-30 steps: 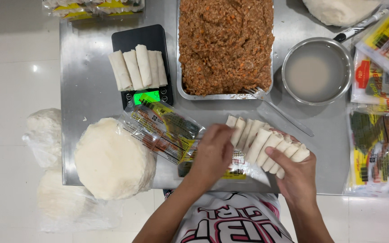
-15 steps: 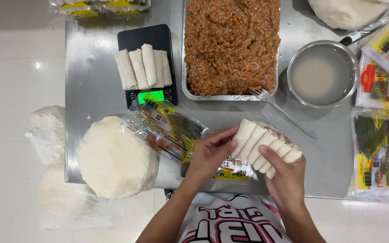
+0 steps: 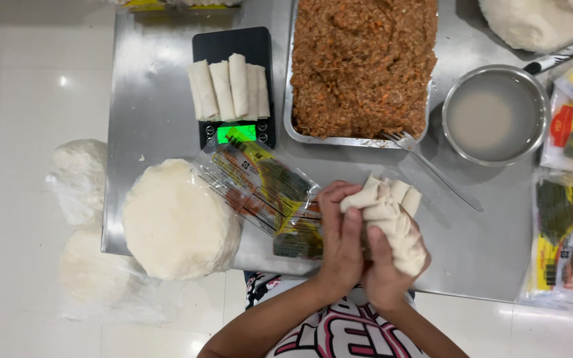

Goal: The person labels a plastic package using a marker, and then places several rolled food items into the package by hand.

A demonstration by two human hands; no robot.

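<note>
Overhead view of a steel desk (image 3: 147,119), seen from a head camera. Two bare hands pressed together at 6 o'clock, near the desk's front edge. Left hand (image 3: 341,242) with fingers (image 3: 331,199) curled over the left end of a bundle of spring rolls (image 3: 392,215); right hand (image 3: 386,272) cupped beneath it, thumb up against the pale wrappers. Both sets of fingers closed firmly on the bundle, held just above the desk. About five rolls visible in it, exact count unclear because of overlap.

At 11 o'clock, one black kitchen scale (image 3: 233,41) with a lit green display, carrying five more spring rolls (image 3: 228,87) lying side by side. At 12 o'clock, one metal tray of brown minced filling (image 3: 363,63) flecked with orange. One fork (image 3: 432,169) lying from the tray's near right corner toward 3 o'clock. At 2 o'clock, one round metal bowl of cloudy liquid (image 3: 495,114), with one marker pen (image 3: 562,58) just beyond it.

At 9 o'clock, one round stack of white wrappers (image 3: 179,220) overhanging the front edge of the desk. Between it and the hands, printed plastic packets (image 3: 260,189), touching the left hand. More printed packets (image 3: 568,225) piled at 3 o'clock. Two plastic bags of white wrappers (image 3: 77,179) on the floor at 8 o'clock. One more white mound (image 3: 532,23) at 1 o'clock.
</note>
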